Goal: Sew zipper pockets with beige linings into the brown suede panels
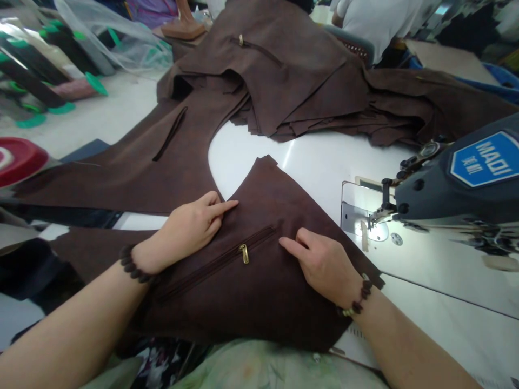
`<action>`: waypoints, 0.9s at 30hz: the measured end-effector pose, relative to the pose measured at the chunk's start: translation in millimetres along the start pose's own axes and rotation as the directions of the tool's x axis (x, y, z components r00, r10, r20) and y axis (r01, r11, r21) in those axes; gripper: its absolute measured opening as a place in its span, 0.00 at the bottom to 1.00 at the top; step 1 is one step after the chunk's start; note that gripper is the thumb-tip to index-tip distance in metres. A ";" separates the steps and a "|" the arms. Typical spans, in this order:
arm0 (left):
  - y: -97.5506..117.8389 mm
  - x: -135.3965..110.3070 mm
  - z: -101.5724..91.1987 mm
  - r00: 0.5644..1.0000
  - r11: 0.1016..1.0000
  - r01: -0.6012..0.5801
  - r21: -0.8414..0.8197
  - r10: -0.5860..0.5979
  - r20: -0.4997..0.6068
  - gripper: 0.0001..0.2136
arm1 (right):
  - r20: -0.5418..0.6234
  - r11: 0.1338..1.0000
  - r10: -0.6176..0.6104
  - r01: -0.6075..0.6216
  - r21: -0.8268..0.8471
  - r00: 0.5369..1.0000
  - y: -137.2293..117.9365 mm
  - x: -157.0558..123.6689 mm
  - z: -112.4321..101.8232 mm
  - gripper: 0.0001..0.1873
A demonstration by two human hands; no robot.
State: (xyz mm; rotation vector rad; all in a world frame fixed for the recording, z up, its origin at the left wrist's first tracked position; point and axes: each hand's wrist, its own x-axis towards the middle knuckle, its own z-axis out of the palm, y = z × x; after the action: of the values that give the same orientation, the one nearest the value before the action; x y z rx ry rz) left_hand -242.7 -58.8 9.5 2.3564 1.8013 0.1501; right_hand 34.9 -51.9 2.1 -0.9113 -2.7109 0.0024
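A dark brown fabric panel with a sewn-in zipper and a brass pull lies on the white table in front of me. My left hand rests flat on the panel above the zipper, fingers stretched out to the right. Just right of the zipper's end, my right hand presses on the same panel, its index finger pointing left and the other fingers curled under. Neither hand holds anything. Both wrists wear dark bead bracelets.
A second brown panel with a slit pocket lies to the left. A pile of brown pieces sits behind. A sewing machine with its lit needle plate stands at right. Another person in white sits beyond.
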 end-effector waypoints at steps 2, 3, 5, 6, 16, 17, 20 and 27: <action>-0.4 -0.2 0.3 1.000 1.000 -0.003 0.002 0.003 -0.002 0.20 | 0.018 1.000 0.005 -0.004 -0.028 1.000 -1.0 0.3 -0.3 0.18; -0.6 -0.2 0.4 1.000 1.000 -0.004 0.003 0.004 -0.004 0.20 | 0.030 0.999 0.008 -0.006 -0.049 1.000 -1.6 0.6 -0.3 0.20; -1.0 -0.3 0.5 1.000 1.000 -0.009 -0.001 0.009 -0.007 0.20 | 0.052 0.996 0.012 -0.007 -0.089 0.999 -2.8 1.3 0.0 0.23; -1.1 -0.4 0.5 1.000 1.000 -0.011 -0.005 0.011 -0.007 0.20 | 0.061 0.995 0.012 -0.006 -0.102 0.998 -3.2 1.7 0.3 0.23; -0.6 1.0 -0.5 1.000 1.000 0.012 -0.029 -0.011 0.018 0.21 | 0.044 0.999 -0.009 0.011 -0.043 0.999 1.6 -1.9 2.1 0.17; -0.9 1.2 -0.6 1.000 0.999 0.013 -0.033 -0.012 0.020 0.21 | 0.043 0.999 -0.010 0.011 -0.040 0.999 1.8 -2.2 2.3 0.17; -0.9 1.5 -1.4 1.000 0.999 0.009 -0.050 -0.008 0.026 0.21 | 0.038 0.999 -0.010 0.012 -0.048 0.999 1.5 -2.2 2.6 0.17; -0.7 3.6 -2.0 0.999 0.994 0.019 -0.107 -0.014 0.044 0.22 | 0.049 0.998 -0.012 0.016 -0.065 0.999 1.2 -0.9 1.4 0.19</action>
State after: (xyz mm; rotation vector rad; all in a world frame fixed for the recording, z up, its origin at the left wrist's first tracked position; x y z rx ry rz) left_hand -242.8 -55.0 11.2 2.2533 1.7470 0.1874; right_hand 35.9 -51.4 0.4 -0.9222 -2.7776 -0.0686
